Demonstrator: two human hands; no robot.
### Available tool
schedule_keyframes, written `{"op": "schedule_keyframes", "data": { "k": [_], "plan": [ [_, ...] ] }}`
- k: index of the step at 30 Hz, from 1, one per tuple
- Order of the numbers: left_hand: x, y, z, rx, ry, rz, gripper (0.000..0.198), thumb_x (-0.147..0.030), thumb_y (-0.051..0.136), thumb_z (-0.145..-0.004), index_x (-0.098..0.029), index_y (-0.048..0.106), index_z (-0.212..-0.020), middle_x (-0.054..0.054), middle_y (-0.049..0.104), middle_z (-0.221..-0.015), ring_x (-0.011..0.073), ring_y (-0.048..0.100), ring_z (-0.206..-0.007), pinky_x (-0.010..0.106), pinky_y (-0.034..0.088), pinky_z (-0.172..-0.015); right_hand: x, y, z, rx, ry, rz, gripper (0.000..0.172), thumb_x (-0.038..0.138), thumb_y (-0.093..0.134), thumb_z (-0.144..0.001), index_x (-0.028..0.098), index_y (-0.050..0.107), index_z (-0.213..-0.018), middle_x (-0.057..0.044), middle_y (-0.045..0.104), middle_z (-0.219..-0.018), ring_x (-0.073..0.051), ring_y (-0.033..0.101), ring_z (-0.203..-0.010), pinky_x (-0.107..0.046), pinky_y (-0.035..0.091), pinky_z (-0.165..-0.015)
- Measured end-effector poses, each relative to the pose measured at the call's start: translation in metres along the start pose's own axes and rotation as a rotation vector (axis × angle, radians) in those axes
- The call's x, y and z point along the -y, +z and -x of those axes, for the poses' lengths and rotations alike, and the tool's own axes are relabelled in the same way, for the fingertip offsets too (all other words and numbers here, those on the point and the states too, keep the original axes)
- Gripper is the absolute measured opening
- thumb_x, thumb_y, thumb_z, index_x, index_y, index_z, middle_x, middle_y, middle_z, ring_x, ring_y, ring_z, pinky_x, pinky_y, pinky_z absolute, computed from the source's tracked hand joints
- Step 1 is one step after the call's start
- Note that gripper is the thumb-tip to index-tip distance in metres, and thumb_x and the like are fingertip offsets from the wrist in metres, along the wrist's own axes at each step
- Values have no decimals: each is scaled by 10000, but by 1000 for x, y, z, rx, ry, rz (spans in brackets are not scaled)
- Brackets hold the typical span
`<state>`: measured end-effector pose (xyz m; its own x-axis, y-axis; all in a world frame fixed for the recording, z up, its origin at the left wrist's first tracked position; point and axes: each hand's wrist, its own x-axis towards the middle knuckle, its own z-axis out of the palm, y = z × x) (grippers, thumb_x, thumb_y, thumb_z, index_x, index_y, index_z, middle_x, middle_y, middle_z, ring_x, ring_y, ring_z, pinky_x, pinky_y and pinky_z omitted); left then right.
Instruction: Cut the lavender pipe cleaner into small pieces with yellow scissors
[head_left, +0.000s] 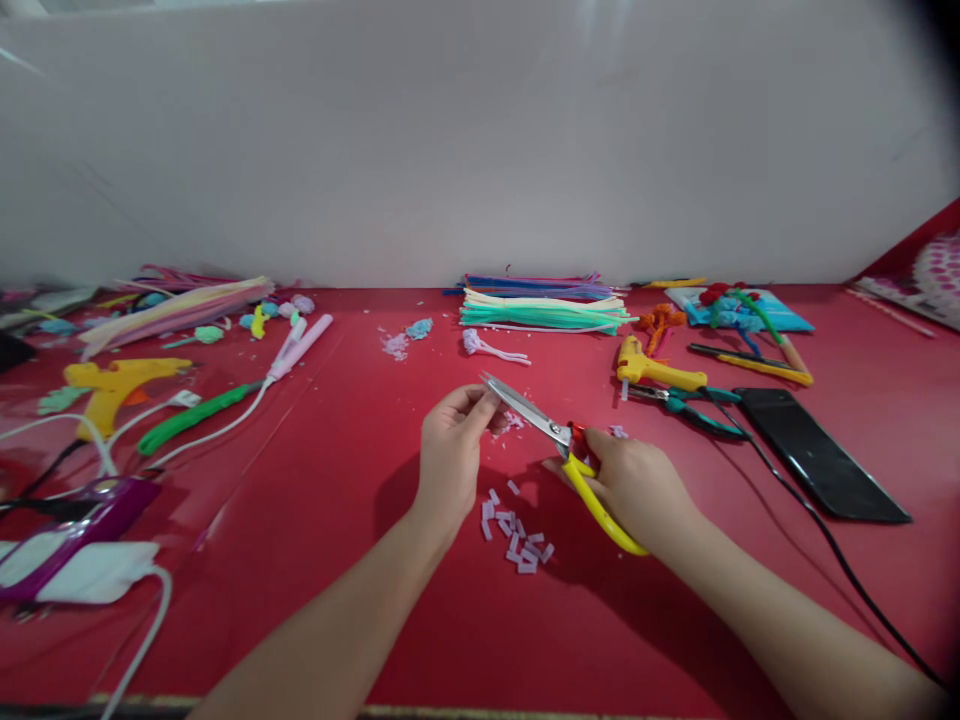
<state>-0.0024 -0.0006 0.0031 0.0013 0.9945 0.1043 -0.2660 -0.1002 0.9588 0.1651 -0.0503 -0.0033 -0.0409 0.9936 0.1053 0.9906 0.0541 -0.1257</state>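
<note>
Scissors (559,432) with slim shiny metal blades and chunky yellow-and-red handles, angled between both hands over a smooth red tabletop (300,570). Fuzzy pastel stems (544,312) bundled farther back. Lilac bits (527,567) are tiny rectangles, loosely heaped below. Blades look barely apart. Right hand (637,485) wraps the handles; left hand's (448,445) pinched narrow by the tips, can't tell on what.

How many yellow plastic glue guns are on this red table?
2: one yellow plastic glue gun lies on the left; the other lies on the right, beside the teal-handled metal pliers.
</note>
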Motion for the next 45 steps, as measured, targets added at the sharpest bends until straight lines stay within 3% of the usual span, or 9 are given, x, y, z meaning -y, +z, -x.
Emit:
{"op": "schedule_keyframes", "data": {
  "k": [12, 18, 21, 28, 30, 34, 45],
  "plan": [
    [-1, 1, 0, -1, -23, 34, 109, -237, 562, -700, -144, 586, -751, 11, 566, -681, 74, 487, -580, 204, 388, -581, -4, -3, -2, 15, 44, 22, 401, 564, 339, -734, 198, 460, -619, -27, 534, -509, -125, 466, -447, -236, 161, -432],
    [0, 4, 1, 114, -136, 152, 115, -233, 559, -711, -134, 570, -770, 14, 563, -708, 71, 499, -615, 203, 387, -607, -3, -9, -4, -48, 114, -62, 372, 563, 370, -716, 205, 473, -715, -7, 516, -525, -126, 463, -464, -224, 198, -442],
    [0, 6, 2, 191, -211, 161, 116, -239, 551, -720, -133, 572, -763, 16, 556, -704, 75, 498, -616, 206, 384, -602, -4, -6, -6, -44, 116, -237, 331, 517, 395, -718, 199, 487, -713, 6, 495, -524, -110, 431, -457, -220, 213, -436],
    [2, 12, 11, 465, -360, 5, 167, -289, 535, -729, -134, 595, -722, 37, 565, -675, 95, 492, -573, 225, 376, -563, 0, -6, -4, 35, 126, -939, 278, 422, 452, -717, 172, 504, -826, 29, 477, -570, -83, 411, -474, -199, 321, -442],
    [2, 12, 13, 520, -376, -39, 178, -299, 525, -734, -136, 598, -732, 37, 567, -670, 97, 493, -570, 231, 382, -570, 1, -9, -3, 68, 107, -1025, 241, 399, 454, -723, 172, 501, -790, 36, 463, -559, -75, 405, -467, -194, 330, -441],
    [2, 13, 16, 584, -362, -121, 174, -292, 516, -733, -137, 596, -726, 38, 573, -677, 105, 503, -570, 245, 395, -588, 2, -12, -3, 69, 108, -983, 212, 376, 435, -733, 177, 490, -683, 42, 451, -516, -69, 402, -459, -182, 321, -433],
    [4, 12, 16, 536, -194, -360, 61, -219, 550, -678, -167, 575, -656, -14, 497, -569, 99, 459, -526, 227, 362, -530, 11, -13, 0, -1, 140, -955, 190, 369, 470, -699, 186, 462, -645, 50, 402, -493, -69, 371, -453, -179, 299, -417]
  ]
}}
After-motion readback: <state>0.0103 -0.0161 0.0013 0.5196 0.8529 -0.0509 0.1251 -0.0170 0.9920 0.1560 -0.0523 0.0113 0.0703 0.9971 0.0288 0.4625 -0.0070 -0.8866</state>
